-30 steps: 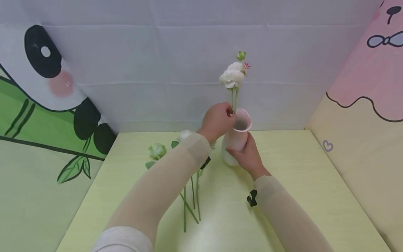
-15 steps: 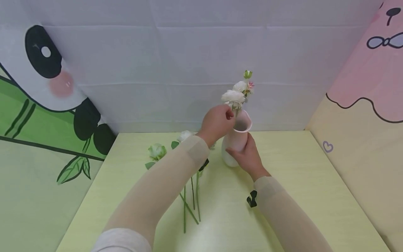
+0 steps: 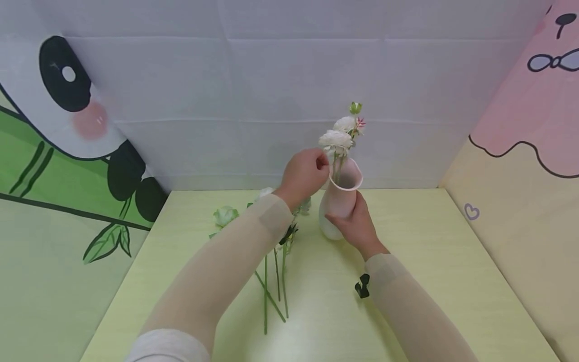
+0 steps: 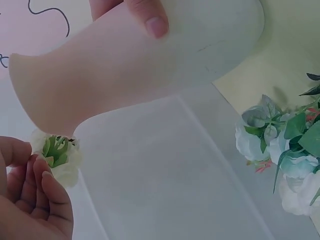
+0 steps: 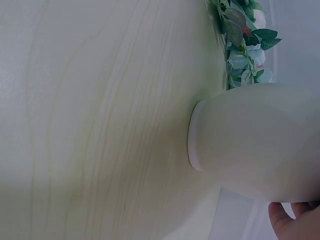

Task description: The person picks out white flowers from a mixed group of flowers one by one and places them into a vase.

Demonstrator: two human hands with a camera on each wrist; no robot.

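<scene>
White flowers [image 3: 336,140] with a green bud stand in a pale pink-and-white vase [image 3: 338,207], their stems inside its wavy rim. My right hand [image 3: 359,226] grips the vase's body low on its side, thumb across the front. In the left wrist view, that thumb [image 4: 156,26] lies on the vase wall. Just left of the rim is my left hand [image 3: 304,176], fingers curled and the thumb against the fingertips, with nothing seen between them. A white flower head [image 4: 65,160] shows close behind those fingers in the left wrist view.
More flowers lie on the pale yellow table [image 3: 429,261], left of the vase: a light green bloom [image 3: 225,216] and several green stems [image 3: 266,301], partly hidden under the left forearm. A white cloth wall [image 3: 271,90] rises behind the table.
The white flowers have dropped lower into the vase. My left hand has let go of the stems and drawn left of the rim. The right hand and vase have barely moved.
</scene>
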